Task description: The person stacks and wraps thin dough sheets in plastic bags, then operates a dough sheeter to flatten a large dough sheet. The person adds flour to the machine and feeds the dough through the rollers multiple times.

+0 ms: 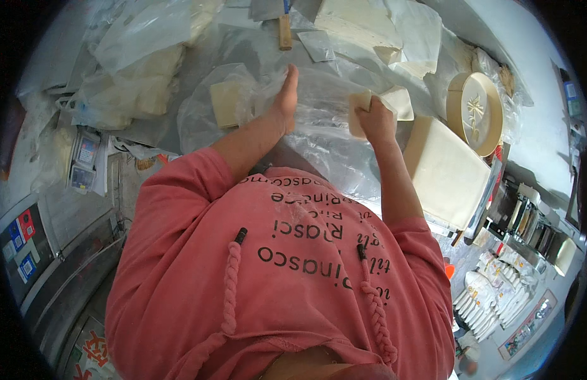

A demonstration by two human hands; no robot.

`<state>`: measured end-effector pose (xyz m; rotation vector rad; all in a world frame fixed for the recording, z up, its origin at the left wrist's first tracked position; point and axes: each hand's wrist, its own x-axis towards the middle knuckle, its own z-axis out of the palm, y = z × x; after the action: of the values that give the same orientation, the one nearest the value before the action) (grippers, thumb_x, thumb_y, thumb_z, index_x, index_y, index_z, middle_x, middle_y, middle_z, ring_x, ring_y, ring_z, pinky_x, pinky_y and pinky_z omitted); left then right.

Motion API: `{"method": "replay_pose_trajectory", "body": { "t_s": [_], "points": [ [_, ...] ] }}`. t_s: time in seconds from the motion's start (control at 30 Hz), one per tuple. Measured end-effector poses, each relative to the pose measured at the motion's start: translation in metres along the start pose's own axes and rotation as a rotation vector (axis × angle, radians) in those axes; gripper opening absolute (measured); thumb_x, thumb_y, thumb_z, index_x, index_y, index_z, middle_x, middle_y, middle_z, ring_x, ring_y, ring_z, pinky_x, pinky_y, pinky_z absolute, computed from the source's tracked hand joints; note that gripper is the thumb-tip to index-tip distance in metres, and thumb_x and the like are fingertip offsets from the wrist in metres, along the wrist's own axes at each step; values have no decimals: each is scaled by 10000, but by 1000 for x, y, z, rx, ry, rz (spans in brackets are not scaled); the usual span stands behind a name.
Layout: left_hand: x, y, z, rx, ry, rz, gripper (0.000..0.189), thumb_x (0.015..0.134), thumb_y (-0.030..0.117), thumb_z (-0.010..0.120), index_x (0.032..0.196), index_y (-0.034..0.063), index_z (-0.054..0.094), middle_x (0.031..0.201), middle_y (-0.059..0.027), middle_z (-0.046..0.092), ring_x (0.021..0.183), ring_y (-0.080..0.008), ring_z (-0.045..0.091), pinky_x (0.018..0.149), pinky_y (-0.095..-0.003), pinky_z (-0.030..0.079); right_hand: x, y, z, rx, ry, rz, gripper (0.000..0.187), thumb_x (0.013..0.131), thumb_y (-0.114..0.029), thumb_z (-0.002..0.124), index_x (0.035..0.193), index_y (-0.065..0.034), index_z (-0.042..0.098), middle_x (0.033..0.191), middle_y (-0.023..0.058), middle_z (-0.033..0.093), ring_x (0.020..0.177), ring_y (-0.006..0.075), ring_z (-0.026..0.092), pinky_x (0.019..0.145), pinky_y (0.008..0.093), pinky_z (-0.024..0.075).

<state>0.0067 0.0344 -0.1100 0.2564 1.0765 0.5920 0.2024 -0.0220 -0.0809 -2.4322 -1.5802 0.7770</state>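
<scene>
My left hand (pixel 287 102) stands on edge with its fingers straight, against a clear plastic sheet or bag (pixel 322 102) on the work table. My right hand (pixel 378 118) grips a pale, flat slab of dough (pixel 359 114) at the right part of the plastic. Left of my left hand, a stack of pale dough sheets (pixel 224 104) lies partly under clear plastic. Another pale folded piece (pixel 400 102) lies just behind my right hand. A knife's wooden handle (pixel 285 33) points towards me at the far side, beyond my left hand.
Large pale dough blocks stand at the back right (pixel 355 23) and near right (pixel 445 171). A round wooden-rimmed sieve (pixel 452 109) leans at the right. Plastic-covered sheets (pixel 146 80) lie at the left, with small plastic boxes (pixel 87 149) nearer me.
</scene>
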Motion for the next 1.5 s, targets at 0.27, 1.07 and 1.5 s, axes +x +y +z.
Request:
{"method": "replay_pose_trajectory", "body": {
  "t_s": [0.27, 1.07, 1.5],
  "points": [
    [7, -5, -3, -66, -58, 81, 714, 833, 661, 418, 1278, 103, 442, 1221, -75, 517, 1099, -213, 479, 919, -368, 349, -2, -16, 69, 1156, -242, 224, 383, 802, -128, 627, 1140, 23, 527, 1022, 133, 611, 901, 236, 611, 758, 372, 506],
    [70, -60, 162, -37, 117, -364, 433, 874, 369, 479, 1139, 30, 431, 1051, -133, 504, 971, -273, 519, 795, -438, 415, 104, 159, -10, 601, -233, 213, 567, 724, -374, 686, 1123, 9, 560, 1023, 131, 613, 905, 224, 587, 772, 335, 461],
    [63, -57, 154, -191, -49, -360, 474, 899, 414, 417, 1224, 70, 400, 1158, -116, 510, 1037, -281, 529, 818, -467, 406, 93, 130, -32, 416, -161, 57, 583, 729, -465, 659, 1056, 10, 572, 879, 147, 651, 854, 259, 626, 782, 355, 463]
  ]
}}
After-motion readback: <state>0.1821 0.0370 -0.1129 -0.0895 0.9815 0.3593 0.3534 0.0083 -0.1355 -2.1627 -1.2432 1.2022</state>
